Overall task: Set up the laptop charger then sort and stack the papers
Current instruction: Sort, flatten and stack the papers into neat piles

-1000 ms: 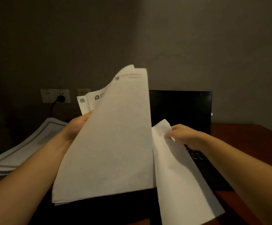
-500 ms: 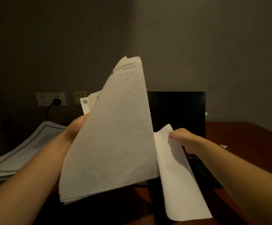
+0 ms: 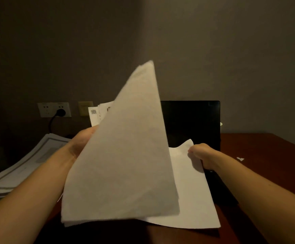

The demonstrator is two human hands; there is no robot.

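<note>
My left hand (image 3: 83, 140) grips a bundle of white sheets (image 3: 123, 155) held upright in front of me, its top corner raised high. Behind it a few printed pages (image 3: 97, 113) stick out. My right hand (image 3: 200, 154) pinches the top edge of a single white sheet (image 3: 192, 196) that hangs low and right of the bundle, partly tucked behind it. An open black laptop (image 3: 192, 124) stands behind the papers on the brown desk (image 3: 266, 152); its keyboard is mostly hidden. A black charger plug (image 3: 60, 112) sits in the wall socket (image 3: 54, 109).
A thick stack of bordered papers (image 3: 25, 166) lies on the desk at the left. A small white scrap (image 3: 240, 158) lies on the desk to the right of the laptop. A beige wall plate (image 3: 85, 108) is beside the socket.
The single sheet in my right hand has swung left and lower, now partly behind the bundle. The bundle has turned so its printed top no longer shows.
</note>
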